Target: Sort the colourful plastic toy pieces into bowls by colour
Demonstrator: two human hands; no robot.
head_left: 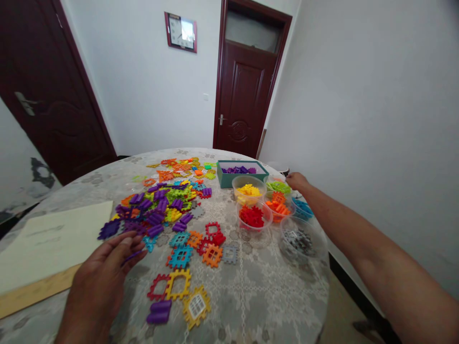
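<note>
From the head camera, the only view I have, I read the tabletop as a dial with twelve at its far edge. At eight o'clock the left hand (109, 270) is half closed, its fingers curled towards one another; a sliver of purple shows among them, but I cannot tell whether a piece is gripped. Just beyond its fingertips, at ten, lies the mixed heap of interlocking pieces (163, 205), chiefly purple, green and yellow, with a looser orange and yellow scatter (179, 168) towards twelve. At two o'clock the right hand (297, 181) reaches out at full arm's length, fingers bunched, beside the tub of lime-green pieces (278, 187); I cannot tell whether it holds anything. Around that tub, between one and three, I note the green-sided box (224, 180) of purple pieces and clear tubs of yellow (249, 190), red (251, 216), orange (278, 204), blue (302, 209) and grey pieces (297, 240). Near the dial's centre lie blue, orange, red and grey squares (212, 255); towards six, two yellow frames, one red frame and a purple double-barrelled piece (159, 312). A paper sheet (53, 241) occupies nine, with a wooden ruler (39, 291) along its near edge.
</note>
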